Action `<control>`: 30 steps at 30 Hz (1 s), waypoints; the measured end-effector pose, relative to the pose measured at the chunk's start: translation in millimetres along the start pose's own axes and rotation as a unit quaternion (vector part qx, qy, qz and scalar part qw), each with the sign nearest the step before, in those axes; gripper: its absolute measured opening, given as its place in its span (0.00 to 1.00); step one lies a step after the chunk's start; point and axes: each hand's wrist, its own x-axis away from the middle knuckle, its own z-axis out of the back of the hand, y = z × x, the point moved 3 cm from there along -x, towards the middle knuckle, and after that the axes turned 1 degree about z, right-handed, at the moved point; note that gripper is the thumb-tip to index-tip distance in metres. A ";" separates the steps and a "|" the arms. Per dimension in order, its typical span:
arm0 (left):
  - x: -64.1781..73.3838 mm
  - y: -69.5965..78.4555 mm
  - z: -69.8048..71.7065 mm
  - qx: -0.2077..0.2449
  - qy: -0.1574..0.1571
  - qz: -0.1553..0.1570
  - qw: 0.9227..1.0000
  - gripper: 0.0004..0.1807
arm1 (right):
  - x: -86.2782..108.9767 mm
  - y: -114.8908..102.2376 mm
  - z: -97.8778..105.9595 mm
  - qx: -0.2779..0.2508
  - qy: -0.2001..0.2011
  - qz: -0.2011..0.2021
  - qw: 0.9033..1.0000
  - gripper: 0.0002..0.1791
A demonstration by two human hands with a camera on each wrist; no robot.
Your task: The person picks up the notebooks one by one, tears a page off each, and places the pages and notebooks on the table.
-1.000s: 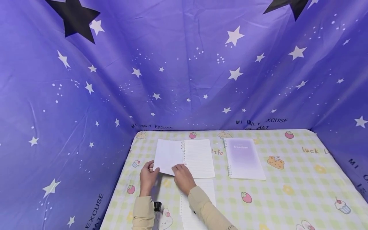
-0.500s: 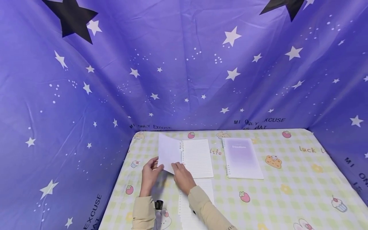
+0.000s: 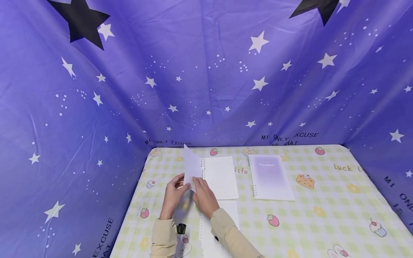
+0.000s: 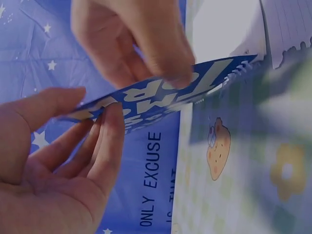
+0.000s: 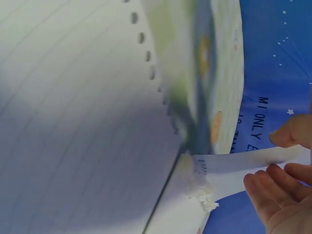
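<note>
An open ring-bound notebook lies with lined pages (image 3: 221, 177) on the right and its cover (image 3: 191, 165) raised steeply on the left. The cover's inner side is white; its outer side is blue with large white letters in the left wrist view. My left hand (image 3: 174, 193) pinches the cover's lower outer corner between thumb and fingers. Nearer the rings, my right hand (image 3: 205, 197) holds the lower edge, thumb on one face and fingers (image 5: 263, 187) on the other. Lined loose paper (image 3: 222, 218) with a ragged holed edge lies under my right forearm.
A second ring-bound notebook (image 3: 272, 177) with a pale purple "freedom" cover lies shut to the right. The table wears a green checked cloth (image 3: 322, 229). Purple-blue star-print curtains (image 3: 209, 71) stand behind and at both sides.
The cover has swung from nearly flat up toward the rings. My left hand has moved rightward with it, closer to my right hand, which stays in much the same place.
</note>
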 end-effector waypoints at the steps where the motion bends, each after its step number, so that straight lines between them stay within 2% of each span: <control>1: -1.5 -4.1 -1.2 0.001 -0.003 0.001 1.000 0.25 | -1.1 -1.2 1.2 -0.003 0.004 0.000 1.000 0.32; 4: -2.6 -10.0 -3.4 0.008 -0.015 0.000 1.000 0.28 | -3.2 -4.9 4.4 -0.008 0.016 0.001 1.000 0.32; 6: -1.5 -10.6 -5.6 0.015 -0.030 0.004 0.999 0.30 | -3.3 -6.6 6.6 -0.010 0.022 -0.001 1.000 0.33; 9: -1.3 -13.5 -11.6 0.029 -0.057 -0.006 0.998 0.33 | -1.9 -5.3 10.0 -0.010 0.038 0.003 0.999 0.33; 15: -4.6 -23.4 -23.9 0.060 -0.085 -0.026 0.994 0.28 | -0.5 1.6 20.8 -0.029 0.064 0.011 0.998 0.34; 20: -4.9 -34.6 -30.2 0.100 -0.103 -0.017 0.989 0.29 | 1.5 6.0 26.9 -0.045 0.065 0.005 0.997 0.33; 22: -4.9 -39.2 -32.7 0.098 -0.102 -0.014 0.990 0.28 | 2.4 7.7 28.4 -0.046 0.066 0.001 0.997 0.33; 25: -5.7 -47.1 -37.1 0.068 -0.101 -0.020 0.992 0.24 | 3.7 10.1 30.6 -0.045 0.069 -0.003 0.997 0.33; 30: -6.3 -56.0 -45.2 0.008 -0.115 -0.047 0.992 0.35 | 5.9 13.1 36.5 -0.062 0.075 -0.022 0.995 0.35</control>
